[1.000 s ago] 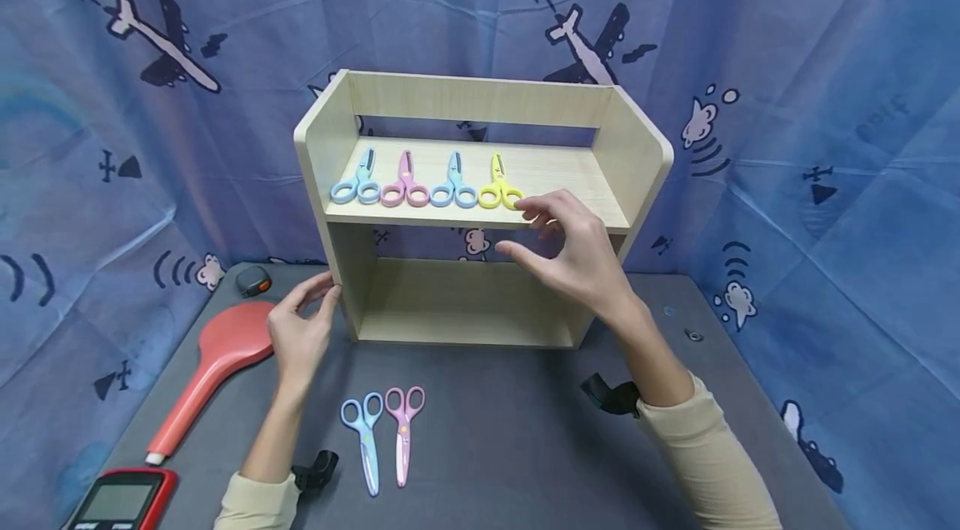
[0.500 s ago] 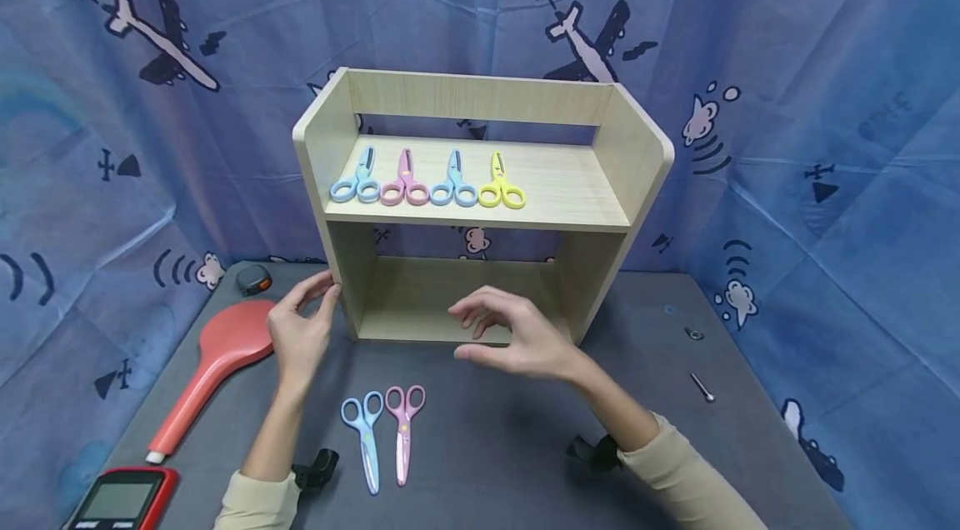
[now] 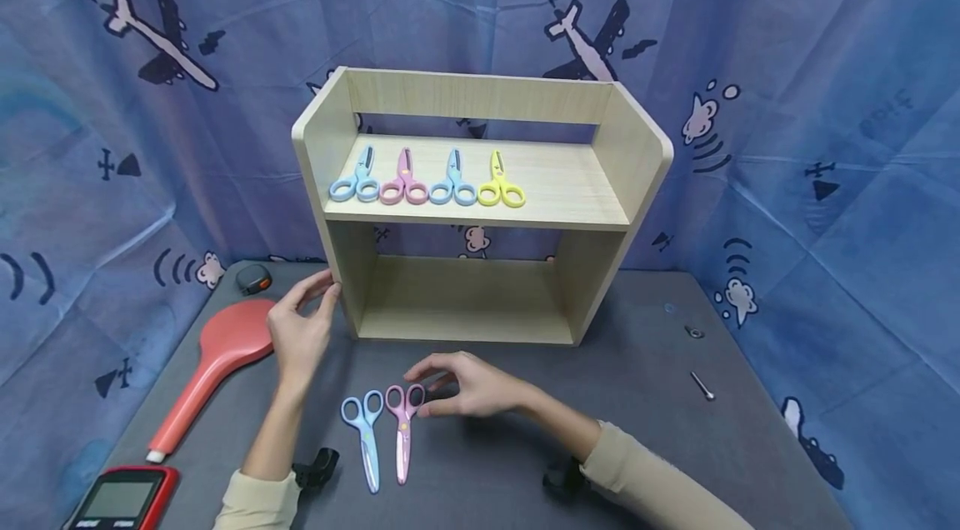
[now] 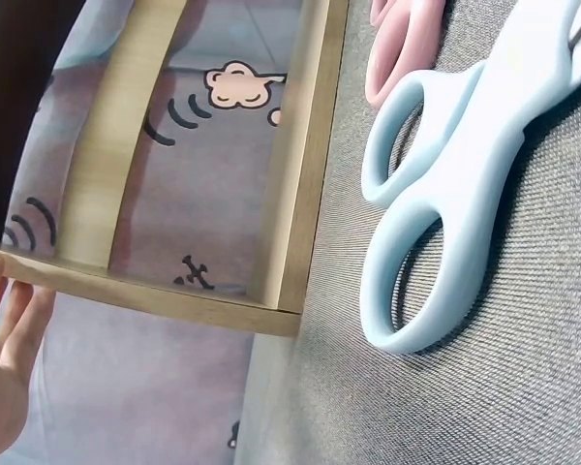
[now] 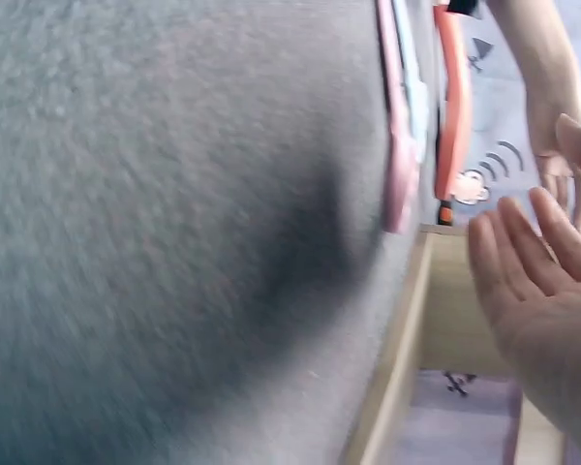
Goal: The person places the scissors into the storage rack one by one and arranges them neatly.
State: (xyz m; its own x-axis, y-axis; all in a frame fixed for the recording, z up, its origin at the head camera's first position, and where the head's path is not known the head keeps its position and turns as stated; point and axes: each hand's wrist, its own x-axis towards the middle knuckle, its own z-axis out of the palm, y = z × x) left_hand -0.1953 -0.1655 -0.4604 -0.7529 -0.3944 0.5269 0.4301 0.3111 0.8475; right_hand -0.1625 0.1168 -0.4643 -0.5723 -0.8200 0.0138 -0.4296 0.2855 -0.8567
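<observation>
A grey table (image 3: 495,455) lies beneath all the fingers. The wooden shelf (image 3: 558,180) stands beyond the right hand (image 3: 480,387), its left side touching the left hand (image 3: 300,338), whose fingers are slightly parted and grip nothing. A red paddle (image 3: 236,334) lies just left of those fingers. The right fingers, well parted from the thumb, hold nothing beside the handles of pink scissors (image 3: 403,426); contact is unclear. Blue scissors (image 3: 367,435) lie just left of these; four smaller scissors (image 3: 453,177) rest on the shelf beyond.

Four scissors (image 3: 406,172) on the shelf (image 3: 566,184), two scissors (image 3: 366,428) before it
</observation>
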